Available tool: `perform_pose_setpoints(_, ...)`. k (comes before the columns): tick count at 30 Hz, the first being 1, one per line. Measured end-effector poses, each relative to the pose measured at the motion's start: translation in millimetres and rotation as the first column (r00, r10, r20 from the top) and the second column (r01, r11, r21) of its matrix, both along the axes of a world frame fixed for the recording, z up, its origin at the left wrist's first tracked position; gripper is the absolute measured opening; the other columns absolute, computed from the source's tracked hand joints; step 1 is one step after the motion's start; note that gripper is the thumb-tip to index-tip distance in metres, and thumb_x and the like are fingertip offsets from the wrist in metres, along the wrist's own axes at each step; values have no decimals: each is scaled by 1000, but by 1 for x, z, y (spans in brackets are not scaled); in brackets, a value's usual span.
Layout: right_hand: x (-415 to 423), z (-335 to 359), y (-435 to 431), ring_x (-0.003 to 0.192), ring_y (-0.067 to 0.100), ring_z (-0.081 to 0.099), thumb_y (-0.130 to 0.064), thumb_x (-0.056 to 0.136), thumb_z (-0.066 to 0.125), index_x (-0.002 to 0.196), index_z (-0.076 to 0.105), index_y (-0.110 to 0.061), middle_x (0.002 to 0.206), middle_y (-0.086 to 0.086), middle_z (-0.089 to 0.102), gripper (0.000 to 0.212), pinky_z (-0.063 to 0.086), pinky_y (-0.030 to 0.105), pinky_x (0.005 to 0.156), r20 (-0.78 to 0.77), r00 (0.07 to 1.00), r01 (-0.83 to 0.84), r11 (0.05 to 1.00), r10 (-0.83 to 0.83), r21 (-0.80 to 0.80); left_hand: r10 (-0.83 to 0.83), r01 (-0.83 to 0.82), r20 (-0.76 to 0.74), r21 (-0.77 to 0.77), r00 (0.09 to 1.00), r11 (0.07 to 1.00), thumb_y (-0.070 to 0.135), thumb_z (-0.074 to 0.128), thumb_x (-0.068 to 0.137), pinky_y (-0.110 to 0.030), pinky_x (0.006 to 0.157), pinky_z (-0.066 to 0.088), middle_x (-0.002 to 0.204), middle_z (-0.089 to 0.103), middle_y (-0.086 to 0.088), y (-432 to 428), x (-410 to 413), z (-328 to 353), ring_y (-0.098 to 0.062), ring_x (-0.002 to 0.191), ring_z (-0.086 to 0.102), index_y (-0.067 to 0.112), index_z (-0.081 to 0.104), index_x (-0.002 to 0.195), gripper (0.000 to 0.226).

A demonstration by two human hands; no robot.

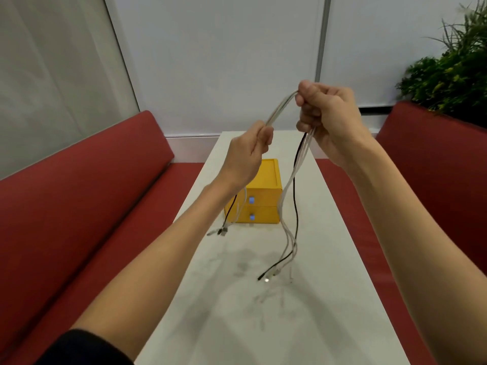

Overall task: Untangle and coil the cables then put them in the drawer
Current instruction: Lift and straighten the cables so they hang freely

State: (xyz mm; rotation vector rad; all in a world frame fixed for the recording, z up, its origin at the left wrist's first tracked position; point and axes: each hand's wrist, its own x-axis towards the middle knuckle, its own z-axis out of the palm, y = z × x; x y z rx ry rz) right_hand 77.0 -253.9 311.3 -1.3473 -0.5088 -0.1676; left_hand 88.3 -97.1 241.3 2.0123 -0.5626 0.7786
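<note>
A bundle of white cables and one black cable [290, 180] hangs in the air above the white table [237, 325]. My right hand [326, 122] is closed around the bundle at its highest point. My left hand [247, 154] grips the same cables lower and to the left, with a short arch of white cable [279, 108] between the two hands. Loose ends with plugs dangle below each hand, the right ends [274, 272] near the tabletop. Behind the cables stands a yellow two-drawer box [266, 191], both drawers shut, each with a small blue handle.
Red benches [79, 193] run along both sides of the narrow table. A green plant [453, 72] stands behind the right bench. A pale wall panel closes the far end.
</note>
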Motion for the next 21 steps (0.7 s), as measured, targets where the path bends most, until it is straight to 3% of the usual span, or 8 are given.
perform_pose_setpoints(2,1,-4,1,44,8,27,-19,96,54,68,56,-8,55,-1,32,30,32,22,47,-19,1000,3,999,-2,53,37,-39,56,28,998,999,32,33,103,-17,53,34,58,40,12,1,1,-7,-4,52,45,18,42,77,31)
perform_pose_setpoints(6,5,-8,-2,41,7,26,-18,96,54,66,56,-8,49,-4,31,32,32,21,45,-55,998,10,984,0,180,106,-117,111,104,988,988,46,26,98,-33,51,36,60,44,1,9,5,-22,-24,51,44,19,42,79,36)
perform_pose_setpoints(9,8,0,-21,41,7,24,-19,98,51,69,54,-9,45,-8,33,30,32,21,44,-51,999,8,962,7,273,154,-164,65,180,986,970,36,31,102,-34,49,35,58,45,-2,25,9,-49,-23,49,40,20,41,80,29)
perform_pose_setpoints(13,4,-3,-35,44,8,23,-18,98,50,68,53,-9,46,-7,30,31,31,21,45,-48,999,32,959,-19,282,166,-162,-3,217,986,963,23,37,101,-28,47,24,53,34,13,40,6,-77,-9,42,31,5,50,84,28)
perform_pose_setpoints(17,1,-4,-45,44,7,22,-20,97,50,63,55,-11,47,-6,30,35,30,20,46,-73,997,32,922,-4,386,212,-199,-19,270,977,942,30,35,101,-26,44,21,51,32,11,59,1,-91,-9,40,30,5,50,86,33)
perform_pose_setpoints(21,4,-5,-60,43,7,23,-21,97,49,66,53,-12,47,-7,31,34,31,19,46,-80,996,58,905,-27,421,286,-244,-97,311,953,919,34,32,99,-29,45,24,51,33,8,79,-7,-104,-11,43,31,15,43,84,26)
